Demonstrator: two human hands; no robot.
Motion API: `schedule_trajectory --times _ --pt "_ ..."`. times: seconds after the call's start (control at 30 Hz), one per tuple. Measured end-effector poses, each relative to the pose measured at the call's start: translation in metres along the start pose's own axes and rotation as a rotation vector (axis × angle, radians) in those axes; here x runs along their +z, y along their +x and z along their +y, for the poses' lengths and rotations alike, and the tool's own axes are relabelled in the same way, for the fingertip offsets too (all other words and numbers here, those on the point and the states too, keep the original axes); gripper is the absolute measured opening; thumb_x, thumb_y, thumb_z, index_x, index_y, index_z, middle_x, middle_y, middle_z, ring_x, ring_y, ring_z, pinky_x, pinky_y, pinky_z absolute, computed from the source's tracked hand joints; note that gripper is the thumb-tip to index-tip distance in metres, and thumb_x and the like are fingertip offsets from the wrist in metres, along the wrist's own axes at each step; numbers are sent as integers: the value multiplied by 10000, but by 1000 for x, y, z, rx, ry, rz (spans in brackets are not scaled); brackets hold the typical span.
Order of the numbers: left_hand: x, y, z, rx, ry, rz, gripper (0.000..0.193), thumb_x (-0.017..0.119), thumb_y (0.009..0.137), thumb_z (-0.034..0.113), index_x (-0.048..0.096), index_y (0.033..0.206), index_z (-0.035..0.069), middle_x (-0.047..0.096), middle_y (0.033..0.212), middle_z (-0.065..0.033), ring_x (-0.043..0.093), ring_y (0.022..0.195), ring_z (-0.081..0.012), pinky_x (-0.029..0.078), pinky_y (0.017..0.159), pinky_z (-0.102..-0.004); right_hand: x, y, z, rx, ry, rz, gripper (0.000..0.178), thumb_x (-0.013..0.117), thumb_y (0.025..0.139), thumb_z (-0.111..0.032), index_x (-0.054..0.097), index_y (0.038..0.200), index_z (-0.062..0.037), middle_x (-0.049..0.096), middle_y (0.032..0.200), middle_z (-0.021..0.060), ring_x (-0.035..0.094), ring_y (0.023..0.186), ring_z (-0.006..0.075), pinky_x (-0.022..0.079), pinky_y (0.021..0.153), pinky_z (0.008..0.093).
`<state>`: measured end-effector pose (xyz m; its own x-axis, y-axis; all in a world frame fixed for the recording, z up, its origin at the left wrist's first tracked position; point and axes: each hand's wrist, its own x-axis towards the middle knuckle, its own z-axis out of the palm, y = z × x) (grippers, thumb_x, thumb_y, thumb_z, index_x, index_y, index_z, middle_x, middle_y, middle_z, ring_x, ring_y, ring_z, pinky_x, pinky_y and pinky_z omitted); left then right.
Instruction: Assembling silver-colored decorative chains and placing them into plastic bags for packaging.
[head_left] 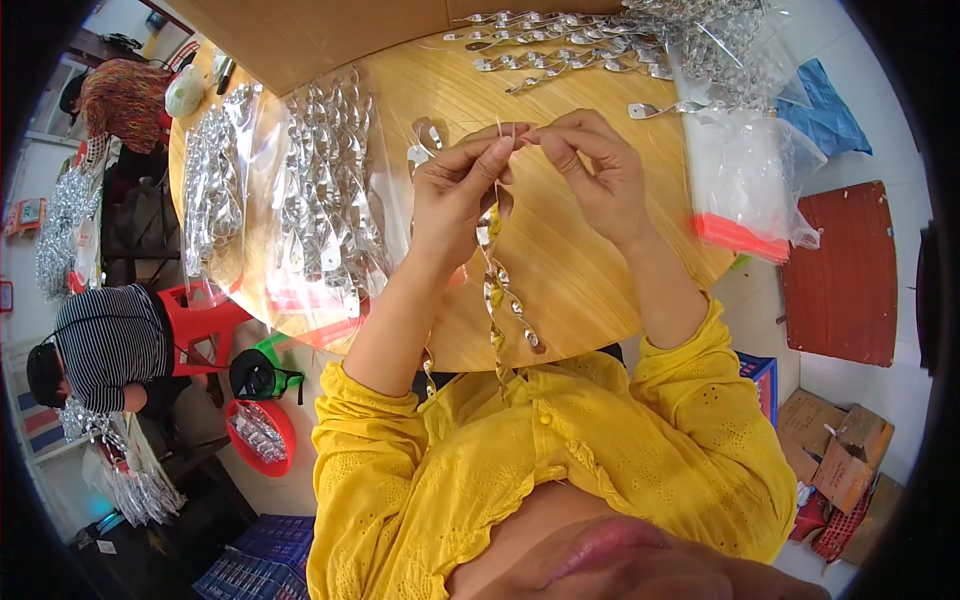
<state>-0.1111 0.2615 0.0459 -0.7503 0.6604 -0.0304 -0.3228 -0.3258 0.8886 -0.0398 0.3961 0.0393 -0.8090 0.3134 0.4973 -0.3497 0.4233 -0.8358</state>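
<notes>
Over the round wooden table, my left hand (458, 185) is closed in a pinch on a thin thread. A shiny twisted silver strip (494, 285) hangs below it, its surface reflecting yellow; a second strip (518, 310) hangs close beside it. My right hand (598, 170) pinches thumb to forefinger, its tips meeting the left fingertips. What lies between those right fingertips is too fine to make out. Just left of my left hand, another silver strip (428, 140) lies partly hidden behind the fingers.
Clear bags of silver twists (325, 190) lie on the table's left. More loose twists (560, 50) lie at the far side by a cardboard box (330, 35). Plastic bags (740, 170) are stacked at right. Two people work at left, near a red stool (205, 320) and red basin (260, 440).
</notes>
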Motion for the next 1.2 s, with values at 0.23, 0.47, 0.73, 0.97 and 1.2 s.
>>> schedule_trajectory --times 0.23,0.47,0.73,0.97,1.2 --pt "-2 2 -9 26 48 -11 156 541 804 133 602 828 -9 561 771 -27 457 609 -54 312 432 -164 19 -10 7 187 358 -163 339 415 872 -238 494 1073 23 472 975 57 441 909 128 357 795 247" --pt "-5 4 -2 -229 -87 -26 181 524 816 174 582 797 4 454 617 18 351 539 -42 236 427 -177 12 -6 12 -19 136 -118 376 347 891 -262 468 1112 17 427 1023 61 405 971 151 344 828 271" --pt "-16 7 0 -475 -188 -183 202 549 799 194 569 781 -7 418 596 21 316 480 -53 190 401 -180 -6 3 20 30 20 -244 140 531 770 -45 584 900 -45 499 864 57 443 862 183 373 766 284" --pt "-1 7 0 -428 -260 126 214 530 813 205 567 793 -5 421 601 22 303 478 -50 198 404 -173 -4 8 24 -150 -145 18 93 512 794 -81 509 873 -33 494 898 53 479 813 190 390 757 313" --pt "-14 0 8 -331 -220 -199 210 480 835 183 556 828 -12 367 547 33 259 448 -35 210 395 -162 -53 23 42 411 1555 -29 103 408 711 55 412 787 -14 412 753 39 437 708 158 382 657 248"
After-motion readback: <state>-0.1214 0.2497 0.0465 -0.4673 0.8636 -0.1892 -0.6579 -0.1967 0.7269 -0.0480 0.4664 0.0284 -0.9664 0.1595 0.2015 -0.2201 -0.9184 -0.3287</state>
